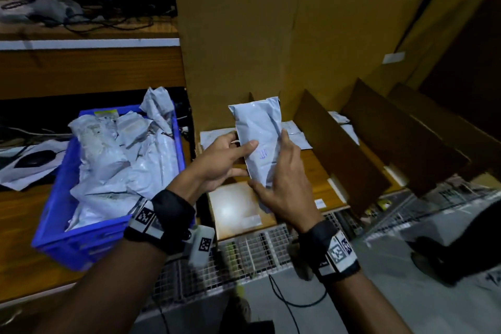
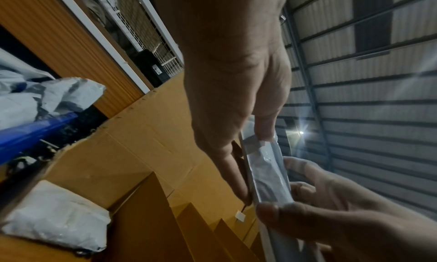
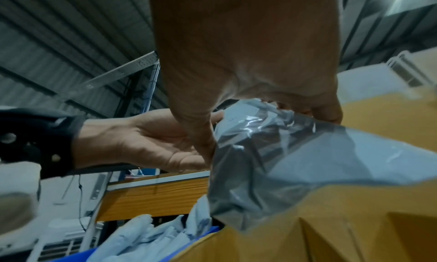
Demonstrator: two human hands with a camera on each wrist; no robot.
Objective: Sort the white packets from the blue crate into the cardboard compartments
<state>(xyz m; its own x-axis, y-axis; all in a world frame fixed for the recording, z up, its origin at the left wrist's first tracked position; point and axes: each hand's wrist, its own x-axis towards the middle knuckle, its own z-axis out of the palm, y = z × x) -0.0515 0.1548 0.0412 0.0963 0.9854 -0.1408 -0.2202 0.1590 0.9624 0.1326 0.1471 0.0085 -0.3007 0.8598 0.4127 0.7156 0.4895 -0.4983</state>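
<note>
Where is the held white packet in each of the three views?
Head: white packet centre, upright between both hands.
Left wrist: packet seen edge-on, lower centre-right.
Right wrist: packet fills centre-right.
Shared landmark: blue crate, left in head view.

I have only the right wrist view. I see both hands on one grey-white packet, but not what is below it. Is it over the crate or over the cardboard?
Observer: Over the cardboard. The left hand and right hand hold the packet upright above the leftmost compartment.
Operator: Does this compartment have packets inside?
Observer: Yes. Flat white packets lie at its back, and another one lies near the front.
Operator: Is there any mark on the held packet?
Observer: Yes, blue handwriting on the side facing the head camera; it is too small to read.
</note>
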